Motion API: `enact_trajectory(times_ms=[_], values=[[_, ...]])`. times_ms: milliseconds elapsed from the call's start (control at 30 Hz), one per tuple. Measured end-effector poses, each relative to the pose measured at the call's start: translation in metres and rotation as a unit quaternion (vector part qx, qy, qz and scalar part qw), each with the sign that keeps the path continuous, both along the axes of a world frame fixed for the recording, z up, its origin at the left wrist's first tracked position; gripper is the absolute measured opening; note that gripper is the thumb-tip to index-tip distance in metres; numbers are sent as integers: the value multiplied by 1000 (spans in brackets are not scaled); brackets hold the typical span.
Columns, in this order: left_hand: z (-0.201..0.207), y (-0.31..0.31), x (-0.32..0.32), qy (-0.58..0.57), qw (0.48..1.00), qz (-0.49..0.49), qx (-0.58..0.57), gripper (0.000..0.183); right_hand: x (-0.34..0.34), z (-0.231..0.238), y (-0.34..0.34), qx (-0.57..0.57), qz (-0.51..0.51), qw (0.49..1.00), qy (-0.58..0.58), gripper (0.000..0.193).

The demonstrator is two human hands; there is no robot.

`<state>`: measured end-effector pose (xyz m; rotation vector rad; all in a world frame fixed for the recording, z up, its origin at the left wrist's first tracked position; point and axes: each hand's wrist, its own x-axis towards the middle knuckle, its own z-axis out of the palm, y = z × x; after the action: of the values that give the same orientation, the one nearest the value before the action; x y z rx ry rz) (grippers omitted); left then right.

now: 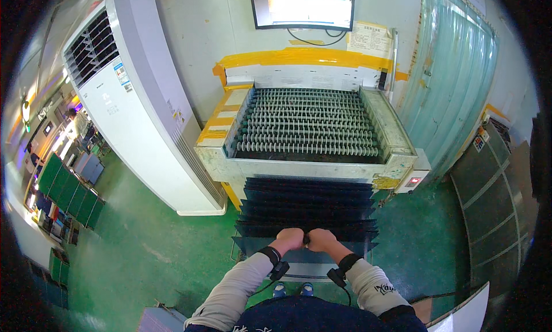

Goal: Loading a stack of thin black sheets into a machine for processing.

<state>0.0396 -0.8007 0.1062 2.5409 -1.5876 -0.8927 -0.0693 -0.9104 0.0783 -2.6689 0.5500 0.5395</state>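
Observation:
My left hand and my right hand are side by side at the near end of a row of thin dark panels. Both hands are closed, with the knuckles almost meeting. Between them shows a small black thing, mostly hidden by the fingers, and I cannot tell its kind. The panels stand on edge, one behind another, on a low rack. Just beyond them is a machine with a bed of white disc rollers inside a worn metal frame. A black band with a small dark box and cable circles each wrist.
A tall white air conditioner stands left of the machine. On its right corner is a control box with a red display. A screen hangs on the wall above. Large dark boards lean at right. People work far left.

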Motion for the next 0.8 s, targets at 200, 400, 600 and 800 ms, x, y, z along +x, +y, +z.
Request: enact_trajectory(times_ms=[200,400,600,800], values=[[5,0,-1,-2,1000,-2,7,25,-1,1,1,0,1,1000,-16,40],[-2,0,0,-4,1000,2,-7,23,-2,-1,1,-4,3,1000,-18,40],[-12,-1,5,-2,1000,-13,-1,28,0,4,2,2,1,1000,4,41],[-14,-1,5,-4,1000,-10,-12,29,0,2,1,3,3,1000,0,40]])
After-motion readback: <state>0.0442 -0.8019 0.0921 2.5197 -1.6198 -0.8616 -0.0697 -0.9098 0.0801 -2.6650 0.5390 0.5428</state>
